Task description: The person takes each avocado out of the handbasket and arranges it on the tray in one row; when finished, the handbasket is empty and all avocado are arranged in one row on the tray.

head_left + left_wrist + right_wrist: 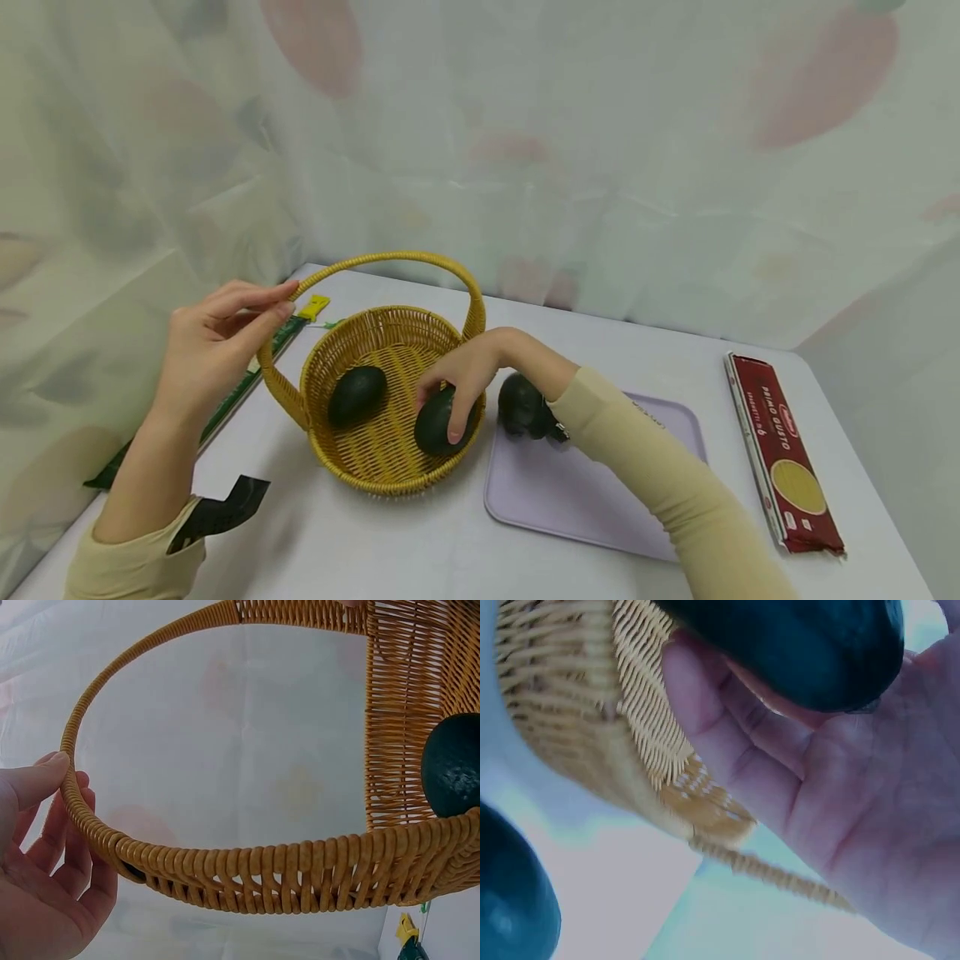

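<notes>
A person sits at a white table (420, 542) with both hands at a yellow wicker basket (382, 467). The right hand (465, 371) reaches over the near rim and curls its fingers round a dark green avocado (438, 421) lying inside the basket against the right wall; the right wrist view shows the fruit cupped against the palm. The left hand (213, 342) pinches the basket's arched handle (390, 258) near its left end, thumb on top and fingers beneath, as the left wrist view confirms. A second avocado (357, 393) rests on the basket floor to the left, apart from the first. A third avocado (525, 406) sits on a lilac tray (570, 500) just beside the basket. The held avocado looks firm, smooth-skinned and fairly heavy for its size, so it probably wants a wrap round its widest part rather than a fingertip pinch, and it could bruise if squeezed. The basket seems light and stiff, likely to tip if pulled by the handle. A red spaghetti packet (783, 454) lies well apart at the right edge. Open tabletop lies toward the viewer; a draped curtain (600, 150) closes the far side.
</notes>
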### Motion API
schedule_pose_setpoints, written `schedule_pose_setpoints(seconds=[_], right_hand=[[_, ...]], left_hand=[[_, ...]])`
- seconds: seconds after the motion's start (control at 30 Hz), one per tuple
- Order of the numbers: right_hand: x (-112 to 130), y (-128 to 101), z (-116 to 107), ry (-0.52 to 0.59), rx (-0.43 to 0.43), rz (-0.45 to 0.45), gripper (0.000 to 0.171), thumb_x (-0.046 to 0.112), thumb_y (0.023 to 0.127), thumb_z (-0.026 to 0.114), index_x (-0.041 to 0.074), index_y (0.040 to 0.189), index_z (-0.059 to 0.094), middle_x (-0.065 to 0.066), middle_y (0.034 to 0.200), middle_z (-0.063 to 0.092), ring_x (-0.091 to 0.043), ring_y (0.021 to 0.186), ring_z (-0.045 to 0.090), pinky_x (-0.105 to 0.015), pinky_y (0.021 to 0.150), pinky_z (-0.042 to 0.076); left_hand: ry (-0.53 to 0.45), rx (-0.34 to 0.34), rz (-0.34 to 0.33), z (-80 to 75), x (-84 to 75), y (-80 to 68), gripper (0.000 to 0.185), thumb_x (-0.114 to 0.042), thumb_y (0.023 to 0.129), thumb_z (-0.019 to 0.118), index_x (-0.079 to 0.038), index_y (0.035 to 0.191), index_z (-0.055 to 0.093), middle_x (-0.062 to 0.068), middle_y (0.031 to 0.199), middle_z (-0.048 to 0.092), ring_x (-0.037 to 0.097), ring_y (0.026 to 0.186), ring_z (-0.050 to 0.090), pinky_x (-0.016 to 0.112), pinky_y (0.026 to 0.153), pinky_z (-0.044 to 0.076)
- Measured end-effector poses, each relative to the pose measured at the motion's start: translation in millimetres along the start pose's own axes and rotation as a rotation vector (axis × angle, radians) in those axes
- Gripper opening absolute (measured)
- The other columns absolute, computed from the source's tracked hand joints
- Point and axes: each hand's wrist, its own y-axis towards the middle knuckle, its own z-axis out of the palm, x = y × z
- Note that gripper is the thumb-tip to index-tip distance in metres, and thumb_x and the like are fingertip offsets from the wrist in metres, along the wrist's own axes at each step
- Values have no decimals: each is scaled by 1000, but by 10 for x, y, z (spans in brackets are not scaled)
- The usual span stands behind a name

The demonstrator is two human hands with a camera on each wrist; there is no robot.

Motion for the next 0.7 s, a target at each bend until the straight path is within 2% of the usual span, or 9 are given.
schedule_pose_setpoints(seconds=[0.2,0.3,0.43,0.6,0.7], right_hand=[[-24,-202,3,18,-68,-5,50,36,80,80,21,122,56,6,118,58,-8,107,53,-25,90,46],[-68,-313,20,31,-106,8,50,37,79,80,23,121,56,5,117,58,-9,107,53,-26,91,46],[-134,-470,57,36,-145,45,51,39,77,80,27,121,57,6,117,57,-12,109,53,-27,92,45],[-232,-657,127,67,-168,88,50,38,77,81,28,120,57,7,118,56,-15,112,51,-29,93,44],[-311,-755,188,79,-188,115,50,40,77,80,30,120,57,7,118,57,-15,112,51,-30,94,43]], left_hand=[[-9,-12,-36,-30,5,8,25,10,86,67,12,111,68,5,102,68,15,90,60,12,71,52],[18,-16,-41,-37,5,20,25,9,86,67,11,111,68,5,102,69,15,90,60,12,72,51],[51,-20,-44,-45,16,29,25,8,87,67,10,112,69,3,102,69,14,90,60,11,72,51],[13,-25,-56,-62,34,29,26,9,87,67,10,113,68,3,101,68,14,90,61,11,75,51],[30,-29,-55,-74,44,32,26,9,87,67,10,113,68,3,100,69,13,89,61,11,74,51]])
